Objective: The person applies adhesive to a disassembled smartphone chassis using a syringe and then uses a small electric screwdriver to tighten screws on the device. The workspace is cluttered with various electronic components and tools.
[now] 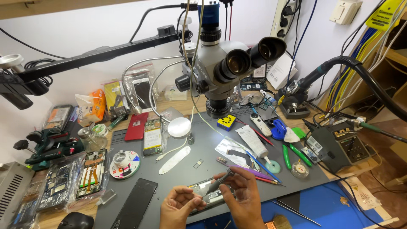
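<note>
This is a repair workshop for phones and other small electric things. A big grey microscope (224, 68) stands over the bench (178, 169), which has a dark grey work mat on it. Opened phones (151, 136) and green circuit boards (57, 186) lie all around. A soldering station (339, 146) sits on the right, beside green-handled tweezers (296, 154) and a white tube of glue (254, 142). Lots of wires hang on the wall, by a power strip (285, 15).
</note>
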